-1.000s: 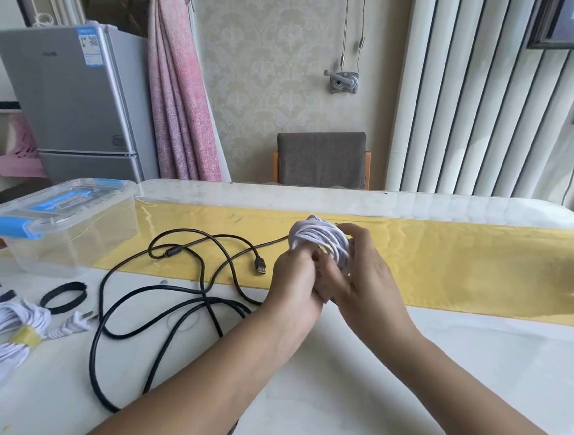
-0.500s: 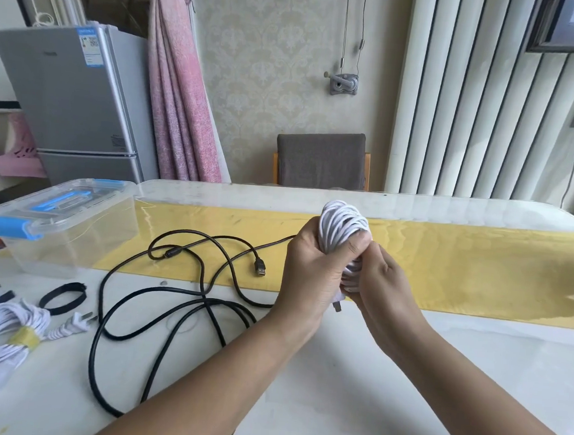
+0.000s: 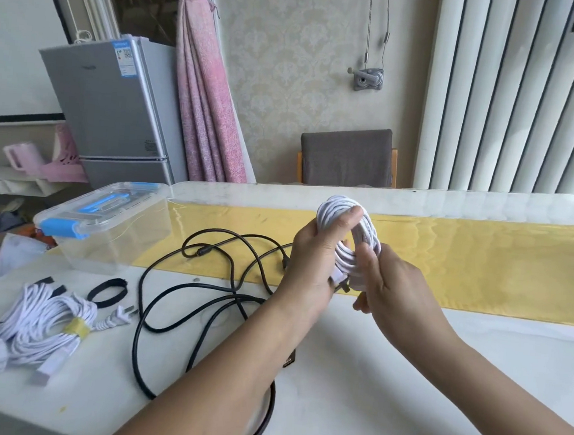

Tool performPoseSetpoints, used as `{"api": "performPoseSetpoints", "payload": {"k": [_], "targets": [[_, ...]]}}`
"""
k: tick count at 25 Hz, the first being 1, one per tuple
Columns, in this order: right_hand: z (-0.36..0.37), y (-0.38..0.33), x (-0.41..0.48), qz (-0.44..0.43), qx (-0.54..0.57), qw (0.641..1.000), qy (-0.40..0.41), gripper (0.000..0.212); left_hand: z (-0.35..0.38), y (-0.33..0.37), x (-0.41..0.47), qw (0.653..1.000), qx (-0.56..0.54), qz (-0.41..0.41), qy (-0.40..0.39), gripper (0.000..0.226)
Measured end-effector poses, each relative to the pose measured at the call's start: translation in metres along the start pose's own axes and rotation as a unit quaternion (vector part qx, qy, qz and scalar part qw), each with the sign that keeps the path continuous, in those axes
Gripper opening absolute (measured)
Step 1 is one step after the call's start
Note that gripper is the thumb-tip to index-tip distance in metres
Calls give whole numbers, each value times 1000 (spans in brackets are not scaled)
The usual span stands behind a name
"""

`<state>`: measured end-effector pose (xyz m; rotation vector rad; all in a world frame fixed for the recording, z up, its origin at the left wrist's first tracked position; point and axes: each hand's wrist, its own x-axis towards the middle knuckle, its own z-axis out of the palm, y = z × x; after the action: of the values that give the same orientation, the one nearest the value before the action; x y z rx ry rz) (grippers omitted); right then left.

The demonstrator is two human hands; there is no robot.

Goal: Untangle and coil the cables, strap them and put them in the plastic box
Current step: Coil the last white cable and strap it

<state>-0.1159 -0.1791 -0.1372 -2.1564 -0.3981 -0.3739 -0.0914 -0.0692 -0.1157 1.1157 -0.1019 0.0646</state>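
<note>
My left hand [image 3: 313, 253] grips a coil of white cable [image 3: 361, 231] held upright above the table, thumb over its top. My right hand [image 3: 390, 287] pinches the lower strands of the same coil; a plug end sticks out below between the hands. A long black cable [image 3: 200, 299] lies loose and looped on the table to the left, partly hidden under my left forearm. A clear plastic box [image 3: 106, 227] with a blue-latched lid stands at the left. A black strap loop [image 3: 107, 292] lies in front of the box.
A second white cable bundle [image 3: 40, 328] bound with a yellow band lies near the left table edge, its plug pointing right. A yellow runner [image 3: 481, 267] crosses the white table. A grey chair [image 3: 347, 157] stands behind the table, a fridge [image 3: 115, 107] at the back left.
The white coil has turned upright and risen slightly. My right hand has slid from the coil's top to its lower strands; the camera has shifted a little.
</note>
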Motion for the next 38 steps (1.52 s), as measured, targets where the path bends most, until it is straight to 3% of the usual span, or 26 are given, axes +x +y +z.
{"api": "performPoseSetpoints", "payload": {"k": [3, 6, 10, 15, 18, 20, 23, 26, 29, 32, 35, 38], "targets": [[-7, 3, 1, -7, -121, 993, 12, 65, -3, 1, 1, 997, 10, 7, -76, 19], [-9, -7, -1, -5, -150, 989, -1, 72, -11, 8, 2, 996, 15, 12, -86, 13], [-13, -17, -3, -6, -64, 998, -19, 65, -14, 18, 1, 991, 51, 4, -124, 18], [-14, -26, -11, -6, 54, 998, -40, 71, -20, 39, -9, 966, -2, -60, -252, 42], [-15, -37, -14, 11, 158, 984, -83, 73, -19, 52, -12, 965, 22, -69, -251, 43], [-15, -38, -15, 19, 190, 974, -125, 70, -25, 62, -13, 971, 46, -37, -231, 34], [-10, -30, -16, 16, 146, 978, -148, 63, -58, 89, -15, 985, 48, 50, -155, 17], [-6, -24, -14, 32, 137, 979, -148, 58, -118, 123, -22, 992, 77, 103, 15, 18], [4, -26, -6, 18, 90, 983, -159, 48, -178, 150, -37, 965, 160, 129, 165, 13], [29, -43, 16, -38, 9, 985, -171, 33, -226, 175, -54, 937, 201, 140, 247, 8], [68, -81, 48, -149, -53, 970, -186, 13, -256, 187, -64, 933, 199, 120, 274, 9], [132, -121, 71, -269, -84, 929, -240, 29, -270, 188, -70, 936, 179, 106, 282, 13]]}}
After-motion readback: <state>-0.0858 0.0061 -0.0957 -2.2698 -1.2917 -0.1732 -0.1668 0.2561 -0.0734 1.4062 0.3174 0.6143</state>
